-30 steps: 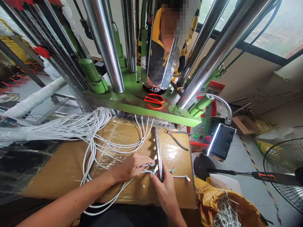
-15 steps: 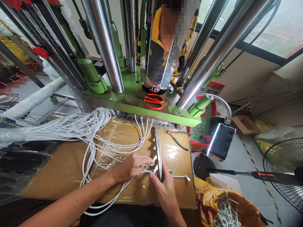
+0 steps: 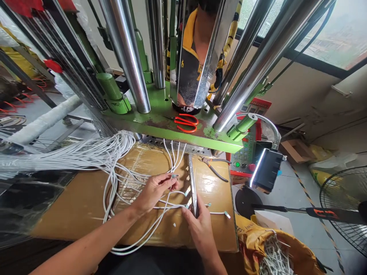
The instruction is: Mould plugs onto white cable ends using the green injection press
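White cables [image 3: 120, 160] lie all over a taped cardboard box [image 3: 212, 229] in the head view. The left hand [image 3: 156, 193] is narrow and pinches a cable end [image 3: 173, 176] just left of a long metal bar [image 3: 192, 187]. The bar's long side points straight away from the person. The right hand [image 3: 199, 229] is closer to the bar and holds its near end. The far end stops near a green press plate [image 3: 160, 124].
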A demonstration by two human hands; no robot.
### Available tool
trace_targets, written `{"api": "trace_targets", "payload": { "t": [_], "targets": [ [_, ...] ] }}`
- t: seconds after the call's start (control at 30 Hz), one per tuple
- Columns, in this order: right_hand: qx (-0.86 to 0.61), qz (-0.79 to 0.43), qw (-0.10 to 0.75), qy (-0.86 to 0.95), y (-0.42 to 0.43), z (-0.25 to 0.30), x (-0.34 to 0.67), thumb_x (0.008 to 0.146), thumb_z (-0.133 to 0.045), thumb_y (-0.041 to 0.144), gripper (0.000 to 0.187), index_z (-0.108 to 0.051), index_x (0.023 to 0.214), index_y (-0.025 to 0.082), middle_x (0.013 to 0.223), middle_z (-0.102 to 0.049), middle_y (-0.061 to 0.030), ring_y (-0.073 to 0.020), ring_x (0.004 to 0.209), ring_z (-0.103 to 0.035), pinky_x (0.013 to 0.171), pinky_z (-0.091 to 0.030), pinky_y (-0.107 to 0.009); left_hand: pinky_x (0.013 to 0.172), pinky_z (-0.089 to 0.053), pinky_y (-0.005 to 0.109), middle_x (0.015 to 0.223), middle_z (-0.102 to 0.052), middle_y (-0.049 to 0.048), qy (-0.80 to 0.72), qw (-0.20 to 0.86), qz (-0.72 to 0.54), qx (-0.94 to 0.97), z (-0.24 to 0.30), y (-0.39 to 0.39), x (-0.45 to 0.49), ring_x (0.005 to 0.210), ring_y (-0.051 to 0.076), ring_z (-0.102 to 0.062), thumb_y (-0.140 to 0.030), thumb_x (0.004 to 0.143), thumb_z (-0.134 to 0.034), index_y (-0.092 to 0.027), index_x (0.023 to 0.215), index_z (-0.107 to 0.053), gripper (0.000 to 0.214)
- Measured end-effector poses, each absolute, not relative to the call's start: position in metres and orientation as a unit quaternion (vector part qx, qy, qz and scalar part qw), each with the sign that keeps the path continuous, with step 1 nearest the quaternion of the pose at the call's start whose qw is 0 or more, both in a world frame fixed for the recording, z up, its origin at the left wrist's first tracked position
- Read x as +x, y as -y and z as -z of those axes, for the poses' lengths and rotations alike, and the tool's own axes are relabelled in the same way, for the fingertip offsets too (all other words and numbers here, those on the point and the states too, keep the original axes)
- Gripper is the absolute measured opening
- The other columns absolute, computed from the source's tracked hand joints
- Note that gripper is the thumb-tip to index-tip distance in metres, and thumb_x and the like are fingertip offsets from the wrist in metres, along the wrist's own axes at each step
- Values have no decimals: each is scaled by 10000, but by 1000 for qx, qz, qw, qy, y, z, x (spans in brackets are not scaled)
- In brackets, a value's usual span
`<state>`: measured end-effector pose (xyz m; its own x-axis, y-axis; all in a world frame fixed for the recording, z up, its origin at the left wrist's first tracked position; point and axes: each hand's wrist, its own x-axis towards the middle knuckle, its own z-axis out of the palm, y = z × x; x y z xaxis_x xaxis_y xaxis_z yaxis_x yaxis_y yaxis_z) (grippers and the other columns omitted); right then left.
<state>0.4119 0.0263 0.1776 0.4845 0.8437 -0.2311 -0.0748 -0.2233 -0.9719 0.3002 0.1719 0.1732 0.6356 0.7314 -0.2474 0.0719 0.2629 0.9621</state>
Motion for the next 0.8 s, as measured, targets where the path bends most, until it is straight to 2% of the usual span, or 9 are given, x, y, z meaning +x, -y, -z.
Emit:
{"api": "trace_targets", "payload": {
  "t": [0.07, 0.17, 0.23, 0.3, 0.4, 0.57, 0.73, 0.8],
  "targets": [
    [-662, -424, 548, 286, -26, -176, 412, 831, -637, 365, 416, -591, 1214, 209, 960, -644, -12, -145, 777, -522, 771, -462, -239, 562, -462, 199, 800, -695, 56, -356, 761, -216, 498, -174, -178, 300, 634, 112, -590, -383, 765, -718, -120, 989, -682, 347],
    [-652, -432, 557, 280, -25, -176, 413, 823, -650, 378, 424, -591, 1207, 208, 1028, -656, -23, -160, 841, -561, 800, -468, -243, 526, -439, 184, 803, -717, 54, -345, 749, -173, 539, -176, -185, 301, 549, 76, -542, -375, 758, -736, -131, 951, -688, 314],
    [-639, -438, 566, 281, -25, -177, 413, 821, -656, 377, 435, -586, 1217, 213, 1125, -653, -38, -183, 945, -586, 872, -462, -257, 553, -463, 193, 787, -730, 51, -328, 712, -148, 604, -176, -188, 302, 576, 94, -579, -392, 798, -695, -140, 911, -711, 276],
    [-633, -443, 571, 278, -25, -176, 413, 822, -659, 377, 466, -566, 1251, 219, 1186, -643, -45, -200, 1033, -585, 940, -443, -273, 641, -511, 219, 856, -752, 60, -303, 671, -127, 665, -176, -190, 303, 709, 140, -657, -365, 831, -650, -160, 956, -735, 254],
    [-641, -440, 564, 279, -24, -173, 413, 819, -663, 403, 526, -537, 1295, 217, 1200, -644, -55, -216, 1085, -578, 983, -430, -296, 806, -532, 262, 975, -757, 51, -231, 576, -137, 772, -172, -191, 304, 896, 178, -687, -219, 841, -577, -196, 975, -758, 227],
    [-655, -419, 556, 293, -24, -168, 414, 821, -652, 427, 557, -529, 1314, 199, 1174, -651, -74, -249, 1119, -565, 1000, -436, -349, 770, -530, 258, 887, -758, 41, -101, 406, -217, 882, -163, -194, 311, 816, 155, -684, -97, 858, -480, -183, 945, -747, 294],
    [-669, -387, 554, 309, -24, -167, 414, 812, -656, 440, 535, -575, 1283, 199, 1074, -687, -64, -239, 961, -610, 883, -500, -331, 764, -520, 269, 899, -744, 53, -47, 337, -227, 912, -160, -199, 315, 811, 158, -669, -98, 910, -460, -164, 968, -707, 262],
    [-670, -392, 550, 310, -23, -168, 414, 820, -649, 439, 541, -562, 1297, 198, 1093, -684, -63, -237, 967, -611, 889, -497, -330, 776, -516, 273, 909, -737, 62, -30, 323, -224, 919, -160, -200, 314, 828, 164, -661, -109, 927, -457, -156, 976, -693, 246]
  ]
}}
